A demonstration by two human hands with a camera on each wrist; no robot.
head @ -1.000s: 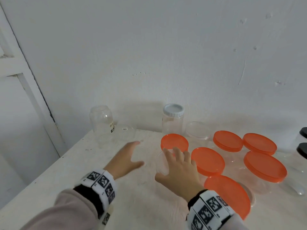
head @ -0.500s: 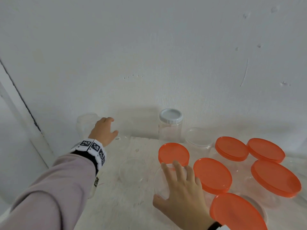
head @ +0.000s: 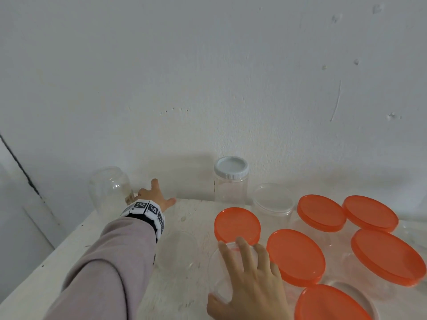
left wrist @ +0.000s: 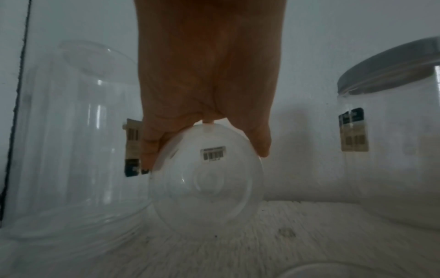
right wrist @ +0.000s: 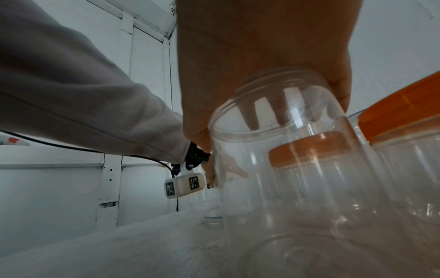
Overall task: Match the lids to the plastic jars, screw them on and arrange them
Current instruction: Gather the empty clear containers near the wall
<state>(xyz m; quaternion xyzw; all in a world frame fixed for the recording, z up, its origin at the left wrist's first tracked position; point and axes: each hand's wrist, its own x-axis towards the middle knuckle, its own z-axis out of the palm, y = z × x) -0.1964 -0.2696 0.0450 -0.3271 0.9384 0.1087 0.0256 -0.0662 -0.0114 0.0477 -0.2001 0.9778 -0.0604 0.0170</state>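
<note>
A white wall stands behind a rough white table, where clear plastic jars crowd the right side, 6 of them under orange lids, and 1 taller jar with a white lid stands at the back. The left hand reaches to the far edge, beside an upside-down clear jar, and its fingers and thumb curl round the rim of a small clear lid, which is tipped up on edge with a barcode sticker showing. The right hand lies spread over the mouth of an open clear jar near the front, thumb down one side and fingers across the rim, steadying it. Both pieces look light, thin and stiff enough to keep their shape, yet smooth and probably slippery, so a hard squeeze on the jar wall may flex it. The lid is best taken by its rim, as now, and the jar by its threaded neck or round its body. Whether this lid fits that jar cannot be told.
</note>
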